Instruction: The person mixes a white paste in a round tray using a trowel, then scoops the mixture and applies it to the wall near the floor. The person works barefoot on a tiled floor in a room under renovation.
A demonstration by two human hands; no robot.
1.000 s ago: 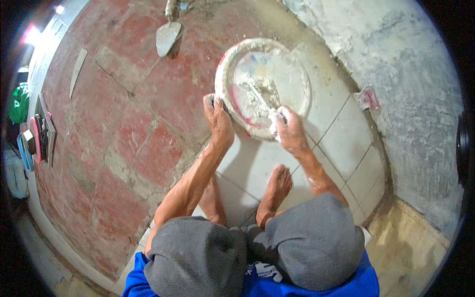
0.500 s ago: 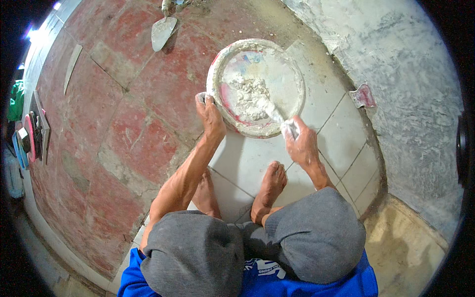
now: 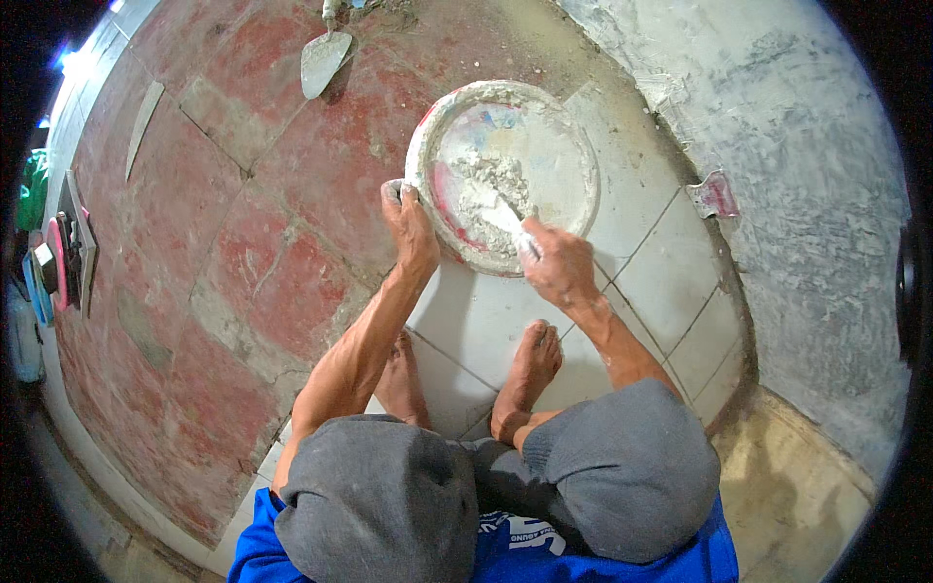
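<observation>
A round, shallow, plaster-smeared tray (image 3: 580,146), like a bucket lid, is in front of me over the pale tiles. My left hand (image 3: 412,226) grips its left rim, fingers closed on the edge. On the tray lies a lumpy heap of white plaster (image 3: 489,178). My right hand (image 3: 561,260) is closed round the handle of a small putty knife (image 3: 502,213) coated in white. Its blade rests in the lower part of the heap; the fingers hide most of the handle.
A pointed trowel (image 3: 324,64) lies on the worn red floor (image 3: 292,209) at the far side. A curved pale strip (image 3: 144,129) is at the left. By the rough grey wall (image 3: 816,194) lies a reddish scrap (image 3: 714,193). My bare feet (image 3: 530,379) stand on white tiles.
My right hand has moved left and slightly nearer the tray's middle, turning the putty knife within the plaster. My left hand keeps its hold on the rim.
</observation>
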